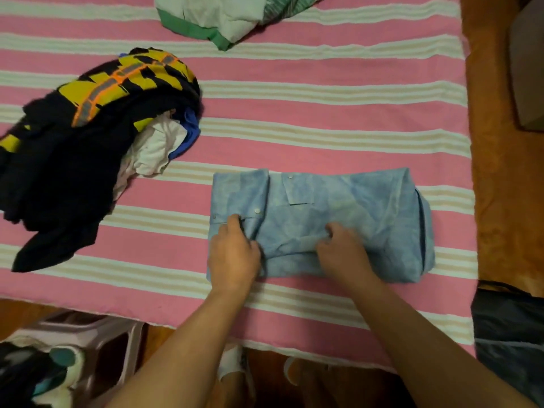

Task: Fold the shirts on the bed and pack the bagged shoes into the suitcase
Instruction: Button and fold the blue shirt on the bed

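Observation:
A light blue snap-button shirt (347, 207) lies partly folded on the pink striped bed (309, 119), near its front edge. My left hand (234, 254) grips the shirt's left end, fingers curled into the cloth by the cuff. At the shirt's lower middle my right hand (343, 250) pinches a fold of fabric. A heap of unfolded shirts (97, 142), dark with yellow and orange patches plus white and blue cloth, sits on the bed's left side. No bagged shoes or suitcase can be identified.
A white and green garment (212, 16) lies at the bed's far edge. A pale plastic stool (97, 334) with clothes stands below left. A dark bag or cloth (509, 334) sits at lower right. Orange floor (500, 201) runs along the right.

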`<action>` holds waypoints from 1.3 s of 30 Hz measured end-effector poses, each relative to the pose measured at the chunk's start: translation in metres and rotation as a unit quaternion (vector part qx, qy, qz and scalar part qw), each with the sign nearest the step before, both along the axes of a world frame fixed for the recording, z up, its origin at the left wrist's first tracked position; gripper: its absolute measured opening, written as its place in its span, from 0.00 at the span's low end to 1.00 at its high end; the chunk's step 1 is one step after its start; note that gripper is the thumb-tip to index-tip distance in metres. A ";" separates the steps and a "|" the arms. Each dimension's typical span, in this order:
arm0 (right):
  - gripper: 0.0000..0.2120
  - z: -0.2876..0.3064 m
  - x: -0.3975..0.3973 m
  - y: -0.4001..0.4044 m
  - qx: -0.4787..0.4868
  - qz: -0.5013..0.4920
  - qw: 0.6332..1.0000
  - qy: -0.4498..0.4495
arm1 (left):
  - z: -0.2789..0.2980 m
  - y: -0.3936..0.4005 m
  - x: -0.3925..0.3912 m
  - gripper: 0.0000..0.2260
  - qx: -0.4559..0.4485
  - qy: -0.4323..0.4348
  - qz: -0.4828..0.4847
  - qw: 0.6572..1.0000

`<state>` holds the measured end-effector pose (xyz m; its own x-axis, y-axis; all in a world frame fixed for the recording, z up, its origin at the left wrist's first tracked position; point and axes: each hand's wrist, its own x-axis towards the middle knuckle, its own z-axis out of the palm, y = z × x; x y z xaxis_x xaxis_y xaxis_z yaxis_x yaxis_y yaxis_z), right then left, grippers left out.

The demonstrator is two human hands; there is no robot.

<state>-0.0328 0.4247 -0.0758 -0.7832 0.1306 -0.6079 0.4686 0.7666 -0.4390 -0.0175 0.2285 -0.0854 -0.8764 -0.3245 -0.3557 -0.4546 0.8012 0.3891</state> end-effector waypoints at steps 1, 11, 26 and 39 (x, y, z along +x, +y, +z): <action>0.20 0.001 0.000 -0.004 0.018 -0.010 1.000 -0.004 | 0.008 -0.016 -0.005 0.14 0.059 0.013 0.042 0.997; 0.05 0.006 -0.004 -0.124 -0.098 0.082 0.991 0.024 | 0.016 -0.222 0.001 0.15 0.213 -0.127 0.232 0.941; 0.26 -0.027 -0.026 -0.279 -0.220 -0.147 0.964 0.005 | -0.044 -0.224 0.022 0.21 0.269 -0.016 0.124 0.955; 0.27 -0.032 -0.022 -0.247 -0.297 -0.296 0.908 0.026 | -0.046 -0.209 0.011 0.29 0.045 -0.004 -0.081 0.996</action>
<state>-0.0550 0.1778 -0.1076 -0.7121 0.1989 -0.6733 0.6882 0.0086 -0.7254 -0.0067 0.0195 -0.1318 -0.9117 -0.1455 -0.3842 -0.3257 0.8260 0.4600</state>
